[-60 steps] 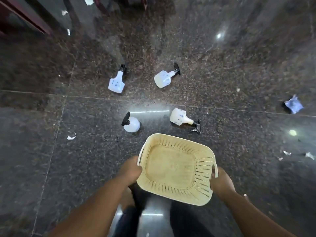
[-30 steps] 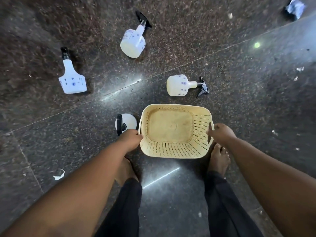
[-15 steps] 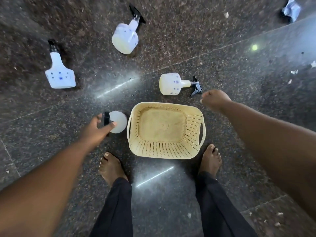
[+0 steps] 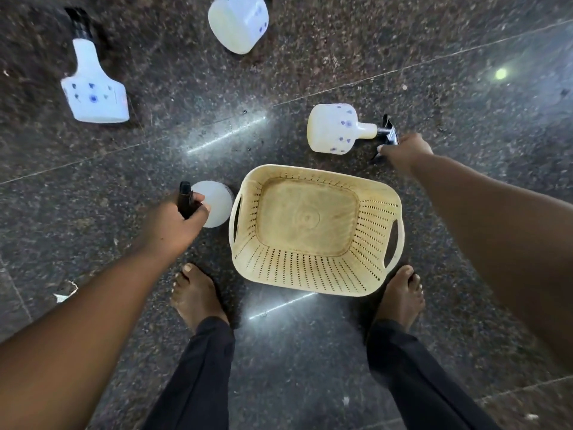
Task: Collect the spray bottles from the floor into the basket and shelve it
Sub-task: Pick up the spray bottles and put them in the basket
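The cream perforated basket (image 4: 316, 231) sits empty on the dark polished granite floor (image 4: 465, 57), between the two hands and just ahead of the person's bare feet.

The left hand (image 4: 173, 225) is curled around the black trigger head (image 4: 185, 198) of the upright spray bottle (image 4: 215, 203), which stands just to the hand's right and close beside the basket's left handle; its long axis points up toward the camera, so only its round white shoulder shows.

The right hand (image 4: 403, 150) is closed on the black trigger head (image 4: 389, 131) of the lying spray bottle (image 4: 336, 128); its fingers are hidden behind the knuckles. This bottle lies on its side to the left of the hand, just beyond the basket's far rim, its long axis running left to right, base pointing left and nozzle pointing right into the hand.

Well ahead and to the left of the left hand lies a flat-shouldered spray bottle (image 4: 93, 91) with blue flower prints, its axis running nearly away from the person, black cap at the far end. Far ahead, between the hands, another white spray bottle (image 4: 237, 21) lies with its base toward the person, its head cut off by the frame edge.

A scrap of white paper (image 4: 63, 294) lies on the floor to the left of the left forearm.
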Demonstrator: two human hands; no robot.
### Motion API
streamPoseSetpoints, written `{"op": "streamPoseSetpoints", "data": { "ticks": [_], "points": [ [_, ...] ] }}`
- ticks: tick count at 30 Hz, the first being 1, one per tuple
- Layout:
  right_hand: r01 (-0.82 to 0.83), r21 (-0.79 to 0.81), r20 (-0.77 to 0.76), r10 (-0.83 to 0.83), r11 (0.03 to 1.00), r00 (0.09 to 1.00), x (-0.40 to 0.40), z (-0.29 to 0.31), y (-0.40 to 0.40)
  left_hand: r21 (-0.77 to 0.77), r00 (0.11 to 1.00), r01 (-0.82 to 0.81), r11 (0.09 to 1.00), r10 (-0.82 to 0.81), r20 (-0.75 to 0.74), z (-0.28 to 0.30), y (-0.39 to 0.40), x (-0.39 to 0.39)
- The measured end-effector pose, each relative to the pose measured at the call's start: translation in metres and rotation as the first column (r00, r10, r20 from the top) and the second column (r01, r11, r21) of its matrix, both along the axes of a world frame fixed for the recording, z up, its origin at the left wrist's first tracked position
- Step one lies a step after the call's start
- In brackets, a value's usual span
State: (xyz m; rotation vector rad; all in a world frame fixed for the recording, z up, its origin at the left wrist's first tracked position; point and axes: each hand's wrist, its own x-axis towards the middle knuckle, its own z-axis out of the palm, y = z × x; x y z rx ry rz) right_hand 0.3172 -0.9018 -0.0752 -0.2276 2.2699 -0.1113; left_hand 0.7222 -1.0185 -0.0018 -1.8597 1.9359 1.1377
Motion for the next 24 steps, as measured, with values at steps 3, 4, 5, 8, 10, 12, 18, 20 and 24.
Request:
{"op": "streamPoseSetpoints", "data": {
  "ticks": [3,4,5,8,10,12,18,20,24],
  "points": [
    [0.114,-0.035,-0.011,-0.115,0.993,0.993,0.003,-0.015,-0.004,0.006,0.996,-0.086,0.996,0.086,-0.009,-0.006,-0.001,-0.004],
    [0.132,-0.033,-0.026,-0.133,0.991,0.991,0.005,-0.019,-0.006,0.015,0.994,-0.108,0.994,0.108,-0.027,-0.008,-0.001,-0.005],
    [0.133,-0.02,-0.043,-0.133,0.991,0.99,0.006,-0.021,-0.007,0.022,0.992,-0.121,0.992,0.121,-0.038,-0.009,0.0,-0.006],
    [0.124,0.034,-0.051,-0.122,0.992,0.991,0.006,-0.023,-0.01,0.009,0.986,-0.159,0.987,0.159,-0.046,-0.01,0.002,-0.007],
    [0.174,0.041,-0.021,-0.173,0.984,0.985,0.004,-0.019,-0.01,-0.006,0.981,-0.187,0.982,0.187,-0.052,-0.009,0.005,-0.008],
    [0.233,0.006,-0.008,-0.233,0.973,0.973,0.003,-0.012,-0.01,-0.003,0.974,-0.22,0.976,0.219,-0.064,-0.007,0.006,-0.011],
    [0.24,-0.206,0.135,-0.215,0.949,0.967,0.009,0.036,-0.008,-0.023,0.955,-0.292,0.956,0.291,-0.05,0.012,0.016,-0.018],
    [0.201,-0.297,0.114,-0.174,0.934,0.978,0.019,0.065,-0.005,-0.056,0.915,-0.404,0.913,0.403,-0.034,0.032,0.02,-0.02],
    [-0.133,-0.326,-0.156,0.086,0.936,0.984,0.052,0.144,0.005,-0.09,0.847,-0.53,0.843,0.522,-0.097,0.1,0.029,-0.024]
  ]
}}
